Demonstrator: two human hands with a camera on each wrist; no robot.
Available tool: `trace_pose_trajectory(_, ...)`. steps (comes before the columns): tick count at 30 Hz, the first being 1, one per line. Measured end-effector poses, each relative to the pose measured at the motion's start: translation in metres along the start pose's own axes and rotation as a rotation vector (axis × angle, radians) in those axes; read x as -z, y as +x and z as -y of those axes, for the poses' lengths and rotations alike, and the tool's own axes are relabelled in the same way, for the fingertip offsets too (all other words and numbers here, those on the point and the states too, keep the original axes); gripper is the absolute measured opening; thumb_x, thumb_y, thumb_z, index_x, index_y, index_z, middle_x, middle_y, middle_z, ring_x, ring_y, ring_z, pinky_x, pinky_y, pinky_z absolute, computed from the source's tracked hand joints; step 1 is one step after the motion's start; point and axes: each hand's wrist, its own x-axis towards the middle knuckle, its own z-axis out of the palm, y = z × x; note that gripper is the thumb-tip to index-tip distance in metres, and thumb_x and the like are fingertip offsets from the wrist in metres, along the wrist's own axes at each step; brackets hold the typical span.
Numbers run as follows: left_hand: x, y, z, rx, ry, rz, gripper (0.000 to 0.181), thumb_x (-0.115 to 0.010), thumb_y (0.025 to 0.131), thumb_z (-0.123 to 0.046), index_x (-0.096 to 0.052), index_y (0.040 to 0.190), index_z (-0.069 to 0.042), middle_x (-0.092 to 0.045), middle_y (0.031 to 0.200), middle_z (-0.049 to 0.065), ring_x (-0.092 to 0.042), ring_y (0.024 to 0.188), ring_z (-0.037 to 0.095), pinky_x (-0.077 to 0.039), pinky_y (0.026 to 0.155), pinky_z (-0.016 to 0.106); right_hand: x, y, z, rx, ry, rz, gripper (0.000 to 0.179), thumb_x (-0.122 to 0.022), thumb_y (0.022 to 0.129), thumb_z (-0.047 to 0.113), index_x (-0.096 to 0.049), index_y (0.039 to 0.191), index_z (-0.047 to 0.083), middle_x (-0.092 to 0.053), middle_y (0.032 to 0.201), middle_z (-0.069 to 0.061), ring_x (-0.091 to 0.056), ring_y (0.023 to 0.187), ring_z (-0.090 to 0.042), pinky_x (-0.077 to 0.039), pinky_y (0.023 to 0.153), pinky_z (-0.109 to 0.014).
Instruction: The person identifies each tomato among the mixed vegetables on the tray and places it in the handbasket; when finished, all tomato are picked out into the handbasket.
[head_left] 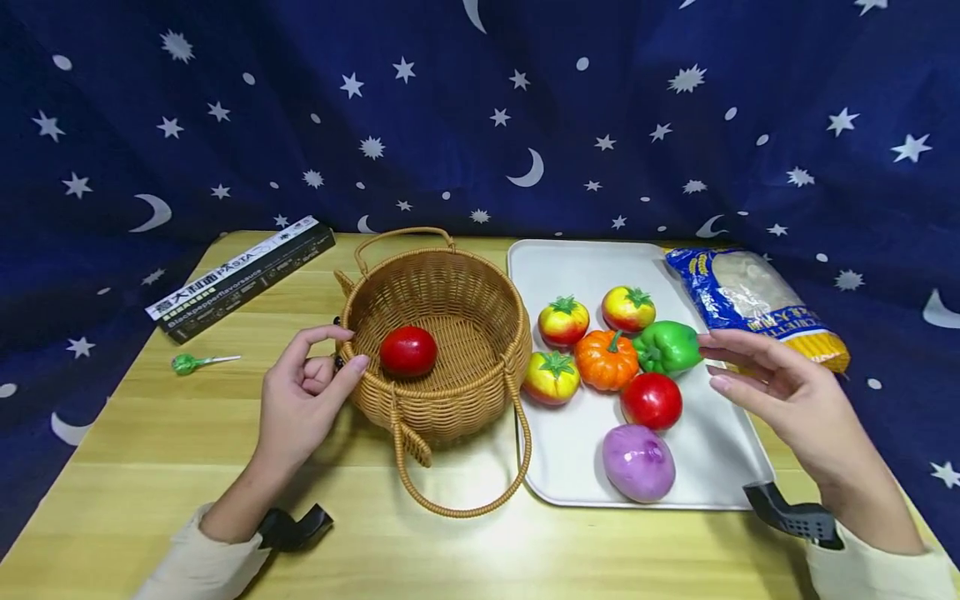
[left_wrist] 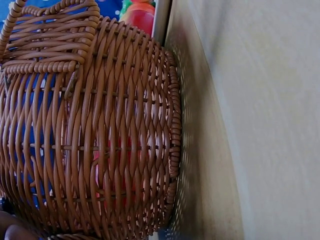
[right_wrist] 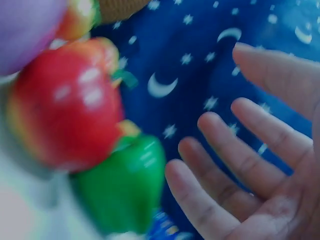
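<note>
My left hand (head_left: 303, 387) holds the left rim of a wicker basket (head_left: 442, 412), thumb and index finger at the edge; its woven side (left_wrist: 120, 100) fills much of the left wrist view. Inside the basket lies a shiny red oval toy fruit or vegetable (head_left: 408, 351). My right hand (head_left: 787, 392), fingers spread and holding nothing, hovers over the right side of a white tray (head_left: 712, 467). It is nearest to a green bell pepper (head_left: 667, 347). Beside the pepper lie an orange pumpkin (head_left: 606, 361), a red round fruit (head_left: 652, 402) and a purple onion (head_left: 639, 463).
Several yellow-red tomatoes with green tops, one (head_left: 563, 321) at the back left, share the tray. A blue-yellow pasta bag (head_left: 757, 292) lies behind its right edge. A black-and-white pasta box (head_left: 240, 279) and green lollipop (head_left: 186, 363) lie left. Starry blue cloth (head_left: 450, 108) hangs behind.
</note>
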Motion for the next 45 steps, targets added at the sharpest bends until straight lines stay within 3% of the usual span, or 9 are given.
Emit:
trace_pose_trajectory(5, 0.0, -0.001, 0.0, 0.015, 0.004, -0.009, 0.031, -0.075, 0.089, 0.004, -0.066, 0.118, -0.002, -0.023, 0.055, 0.002, -0.019, 0.05, 0.016, -0.017, 0.046, 0.027, 0.001, -0.005, -0.027, -0.055, 0.033, 0.016, 0.052, -0.067, 0.094, -0.01, -0.051, 0.143, -0.005, -0.06, 0.136, -0.012, -0.062, 0.12, -0.01, -0.05, 0.09, -0.018)
trace_pose_trajectory(15, 0.0, -0.002, -0.002, 0.014, -0.013, 0.004, 0.033, -0.074, 0.089, 0.006, -0.066, 0.12, -0.001, -0.023, 0.055, 0.001, -0.02, 0.049, 0.015, -0.017, 0.045, 0.028, 0.0, -0.02, -0.05, -0.158, 0.053, 0.012, 0.054, -0.068, 0.096, -0.003, -0.05, 0.146, -0.001, -0.061, 0.137, -0.005, -0.063, 0.119, -0.008, -0.049, 0.091, -0.016)
trace_pose_trajectory(20, 0.0, -0.004, -0.003, 0.023, -0.022, 0.01, 0.034, -0.074, 0.089, 0.006, -0.065, 0.121, 0.001, -0.023, 0.055, 0.002, -0.019, 0.049, 0.014, -0.017, 0.044, 0.028, -0.007, -0.024, -0.054, -0.207, 0.004, 0.035, 0.054, -0.07, 0.096, 0.003, -0.051, 0.147, 0.003, -0.062, 0.137, 0.001, -0.062, 0.119, -0.006, -0.049, 0.09, -0.015)
trace_pose_trajectory(32, 0.0, -0.002, -0.003, 0.023, -0.01, 0.017, 0.035, -0.074, 0.089, 0.005, -0.065, 0.122, 0.0, -0.023, 0.056, 0.002, -0.02, 0.049, 0.014, -0.017, 0.044, 0.028, -0.019, -0.02, -0.062, -0.241, -0.148, 0.044, 0.054, -0.071, 0.098, 0.018, -0.052, 0.148, 0.009, -0.06, 0.137, 0.002, -0.059, 0.118, -0.001, -0.047, 0.091, -0.014)
trace_pose_trajectory(45, 0.0, -0.001, -0.001, 0.04, -0.017, 0.007, 0.032, -0.073, 0.089, 0.007, -0.065, 0.12, 0.0, -0.024, 0.055, 0.002, -0.02, 0.05, 0.016, -0.017, 0.045, 0.028, -0.023, -0.015, -0.062, -0.249, -0.101, 0.064, 0.061, -0.075, 0.095, 0.014, -0.048, 0.15, 0.01, -0.055, 0.141, 0.002, -0.057, 0.12, -0.001, -0.049, 0.092, -0.016)
